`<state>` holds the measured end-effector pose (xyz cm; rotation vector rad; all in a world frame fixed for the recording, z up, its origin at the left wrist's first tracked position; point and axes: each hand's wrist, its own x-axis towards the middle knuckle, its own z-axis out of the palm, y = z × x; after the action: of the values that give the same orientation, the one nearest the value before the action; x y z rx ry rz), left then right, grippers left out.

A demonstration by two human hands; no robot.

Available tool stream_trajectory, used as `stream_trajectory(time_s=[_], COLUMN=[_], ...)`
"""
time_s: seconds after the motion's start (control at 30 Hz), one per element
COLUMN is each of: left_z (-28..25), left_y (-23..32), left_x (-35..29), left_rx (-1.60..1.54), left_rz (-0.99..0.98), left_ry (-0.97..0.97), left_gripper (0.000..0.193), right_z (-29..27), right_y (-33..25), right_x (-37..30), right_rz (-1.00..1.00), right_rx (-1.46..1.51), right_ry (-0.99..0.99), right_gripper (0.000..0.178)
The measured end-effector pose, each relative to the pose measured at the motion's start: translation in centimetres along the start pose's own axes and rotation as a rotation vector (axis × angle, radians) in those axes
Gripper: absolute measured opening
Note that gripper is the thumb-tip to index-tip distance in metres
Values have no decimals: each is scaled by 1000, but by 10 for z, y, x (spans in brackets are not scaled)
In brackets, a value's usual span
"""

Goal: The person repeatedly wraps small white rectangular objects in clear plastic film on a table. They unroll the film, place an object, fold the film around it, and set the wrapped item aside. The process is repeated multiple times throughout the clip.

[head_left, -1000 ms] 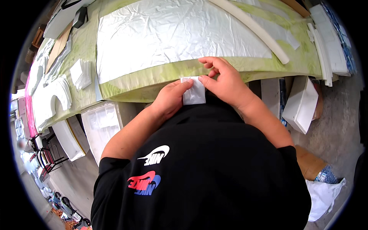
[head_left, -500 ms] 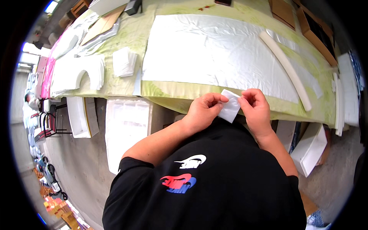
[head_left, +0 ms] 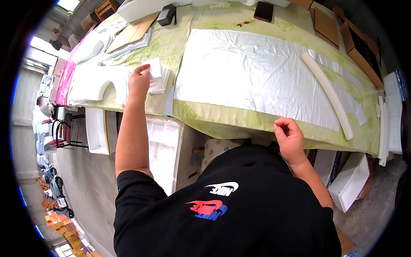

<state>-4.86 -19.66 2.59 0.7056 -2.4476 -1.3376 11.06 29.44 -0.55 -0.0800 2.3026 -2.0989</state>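
My left hand (head_left: 139, 81) reaches out over the table and pinches a small white square packet (head_left: 153, 68). The packet is above a small stack of similar white packets (head_left: 160, 85), partly covering it; whether they touch, I cannot tell. Close to the table's near edge, my right hand (head_left: 290, 136) is raised with thumb and fingers pressed together. Anything between those fingertips is too small to make out. A large sheet of shiny silvery-white material (head_left: 248, 73) lies wrinkled on the table between and beyond my hands.
A long cream-coloured foam roll (head_left: 327, 94) lies across the sheet's right end. White arch-shaped pieces (head_left: 96, 83) sit at the left. A dark phone (head_left: 263, 11), a dark grey box (head_left: 167, 15) and cardboard (head_left: 132, 32) lie farther back. White foam boxes (head_left: 349, 182) stand below the table.
The left hand has moved from in front of my body to the packet stack at the left, carrying the white packet. My right hand has let go of it and stayed near the edge.
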Motion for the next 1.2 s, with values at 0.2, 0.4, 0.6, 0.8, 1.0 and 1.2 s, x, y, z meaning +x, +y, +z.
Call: stream_trajectory(time_s=[0.2,0.4,0.6,0.8,1.0,1.2], left_z=[7,55,129,196,264,304], left_y=[-8,16,54,110,168,225], left_x=[-28,-103,-176,-233,-259,-278], left_rx=[200,-194,-333,-253,-210,-151], left_rz=[450,737,633,738,1158,1281], left_ry=[373,22,-542,-842,-897,-905], left_gripper=[25,16,23,28,34,27], right_z=[-16,-117,-215,-160,-100,-103], right_y=[-1,-11,-4,-21,-8,7], right_x=[-9,19,26,4,11,-13], right_rz=[-51,-491,-35,153,89,-62], right_rx=[-21,-995,-1259,-957,-720,-401], right_ry=[80,512,327,181,279,494], right_gripper=[10,32,60,73,66,38])
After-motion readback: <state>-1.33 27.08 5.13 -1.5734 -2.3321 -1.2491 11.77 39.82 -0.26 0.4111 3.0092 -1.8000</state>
